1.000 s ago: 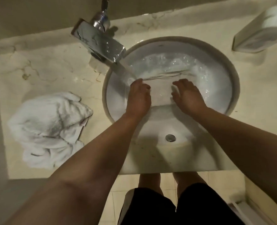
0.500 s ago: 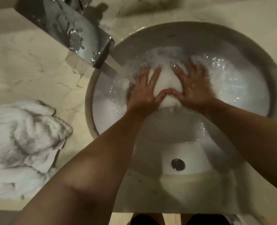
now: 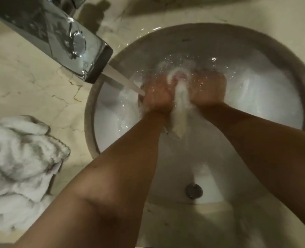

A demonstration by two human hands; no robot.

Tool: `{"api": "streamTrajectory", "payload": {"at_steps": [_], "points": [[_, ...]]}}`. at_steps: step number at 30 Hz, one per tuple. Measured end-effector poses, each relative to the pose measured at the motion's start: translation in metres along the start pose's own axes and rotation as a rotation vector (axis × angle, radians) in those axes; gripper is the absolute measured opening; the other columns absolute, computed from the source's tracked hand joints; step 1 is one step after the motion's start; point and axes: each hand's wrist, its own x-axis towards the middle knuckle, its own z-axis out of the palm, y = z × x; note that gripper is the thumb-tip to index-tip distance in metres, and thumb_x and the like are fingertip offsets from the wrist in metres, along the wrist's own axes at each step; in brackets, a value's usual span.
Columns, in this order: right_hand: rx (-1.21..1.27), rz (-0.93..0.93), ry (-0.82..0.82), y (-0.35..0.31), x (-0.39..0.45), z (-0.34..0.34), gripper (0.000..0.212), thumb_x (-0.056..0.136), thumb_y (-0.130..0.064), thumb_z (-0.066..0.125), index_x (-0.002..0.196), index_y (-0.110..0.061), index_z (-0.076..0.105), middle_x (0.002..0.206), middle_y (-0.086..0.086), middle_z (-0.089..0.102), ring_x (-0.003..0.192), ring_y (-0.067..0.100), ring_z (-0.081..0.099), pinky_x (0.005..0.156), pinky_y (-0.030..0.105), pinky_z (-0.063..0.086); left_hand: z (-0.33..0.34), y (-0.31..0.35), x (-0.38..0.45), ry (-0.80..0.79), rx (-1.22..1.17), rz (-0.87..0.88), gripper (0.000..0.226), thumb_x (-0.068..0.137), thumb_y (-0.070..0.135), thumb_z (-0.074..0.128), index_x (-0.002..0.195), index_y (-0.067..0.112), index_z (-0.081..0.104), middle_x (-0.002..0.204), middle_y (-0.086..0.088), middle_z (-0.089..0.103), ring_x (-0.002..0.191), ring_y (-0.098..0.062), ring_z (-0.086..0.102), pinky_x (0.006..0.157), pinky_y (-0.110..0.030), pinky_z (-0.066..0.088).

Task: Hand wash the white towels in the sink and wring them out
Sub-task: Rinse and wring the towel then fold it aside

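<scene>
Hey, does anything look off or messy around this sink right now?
Nothing is damaged. Water droplets have splashed onto the beige marble counter behind the round white sink, below the running chrome faucet. A crumpled white towel pile lies on the counter, left. Both hands, left hand and right hand, grip the wet white towel.

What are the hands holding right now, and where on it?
A wet towel, bunched between the left hand and right hand; each grip is on its gathered middle.

Marble counter (image 3: 32, 90) carries crumpled white towels (image 3: 19, 167) beside sink (image 3: 291, 72)
</scene>
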Motion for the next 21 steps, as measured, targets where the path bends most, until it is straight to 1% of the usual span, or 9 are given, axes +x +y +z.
{"api": "streamTrajectory", "payload": {"at_steps": [2,4,6,8,10,13,15,18,21], "points": [[-0.004,-0.001,-0.044,-0.004,0.002,-0.006,0.023,0.08,0.002,0.054,0.092,-0.005,0.072,0.098,0.018,0.07,0.094,0.036,0.066,0.071,0.033,0.042,-0.006,0.007,0.006,-0.015,-0.058,-0.125,0.04,0.109,0.032,0.034,0.14,0.011,0.049,0.133,-0.013,0.059,0.127,-0.03,0.053,0.101,-0.039,0.043],[0.019,-0.007,-0.063,-0.006,0.003,-0.007,0.023,0.082,0.003,0.051,0.093,-0.001,0.071,0.095,0.021,0.069,0.092,0.038,0.066,0.073,0.036,0.045,-0.016,0.014,0.012,-0.072,-0.006,-0.222,0.037,0.109,0.031,0.035,0.132,0.012,0.057,0.13,-0.011,0.057,0.126,-0.027,0.052,0.095,-0.037,0.044],[0.018,-0.019,-0.079,-0.006,-0.001,-0.006,0.023,0.091,-0.004,0.048,0.088,-0.004,0.07,0.079,0.016,0.064,0.078,0.032,0.063,0.068,0.033,0.042,-0.023,0.013,0.012,-0.138,0.049,-0.119,0.039,0.108,0.041,0.036,0.123,0.015,0.061,0.125,-0.007,0.059,0.12,-0.023,0.054,0.093,-0.032,0.041],[0.016,-0.048,-0.063,-0.004,-0.011,-0.005,0.042,0.105,-0.027,0.035,0.08,-0.011,0.064,0.067,0.008,0.055,0.065,0.027,0.053,0.064,0.032,0.037,-0.028,0.003,0.004,-0.154,-0.013,0.069,0.043,0.106,0.05,0.035,0.112,0.02,0.065,0.106,-0.002,0.067,0.097,-0.019,0.061,0.082,-0.031,0.045],[0.123,-0.026,-0.077,-0.002,-0.022,-0.007,0.056,0.107,-0.045,0.024,0.08,-0.013,0.062,0.069,0.007,0.056,0.065,0.027,0.052,0.065,0.032,0.035,-0.035,-0.006,-0.008,-0.148,-0.15,0.175,0.044,0.103,0.057,0.033,0.111,0.027,0.065,0.104,0.002,0.069,0.097,-0.017,0.063,0.087,-0.035,0.051],[0.323,0.08,-0.067,0.0,-0.035,-0.004,0.053,0.105,-0.046,0.025,0.099,-0.011,0.065,0.09,0.01,0.064,0.083,0.028,0.058,0.077,0.035,0.039,-0.033,-0.026,-0.031,-0.065,-0.065,0.239,0.041,0.105,0.045,0.036,0.139,0.029,0.053,0.134,0.001,0.057,0.125,-0.02,0.05,0.104,-0.038,0.04],[0.226,0.036,0.069,-0.002,-0.042,0.001,0.048,0.1,-0.041,0.029,0.128,-0.015,0.058,0.123,0.015,0.059,0.117,0.033,0.054,0.099,0.044,0.037,-0.032,-0.034,-0.04,0.014,-0.008,0.238,0.047,0.105,0.042,0.034,0.147,0.026,0.048,0.144,-0.003,0.053,0.137,-0.022,0.04,0.114,-0.041,0.028],[0.159,-0.33,0.16,-0.002,-0.05,0.006,0.05,0.101,-0.032,0.037,0.149,-0.02,0.042,0.152,0.018,0.039,0.145,0.034,0.03,0.119,0.055,0.016,-0.033,-0.039,-0.042,0.072,0.003,0.207,0.051,0.105,0.044,0.031,0.153,0.027,0.041,0.156,-0.004,0.042,0.147,-0.021,0.027,0.121,-0.038,0.016],[0.153,-0.437,0.006,-0.001,-0.046,0.01,0.058,0.103,-0.051,0.029,0.156,-0.029,0.026,0.159,0.017,0.032,0.144,0.038,0.03,0.118,0.056,0.019,-0.032,-0.037,-0.043,0.045,-0.039,0.204,0.057,0.103,0.053,0.029,0.155,0.031,0.035,0.16,-0.002,0.037,0.147,-0.021,0.028,0.122,-0.04,0.016]]}}
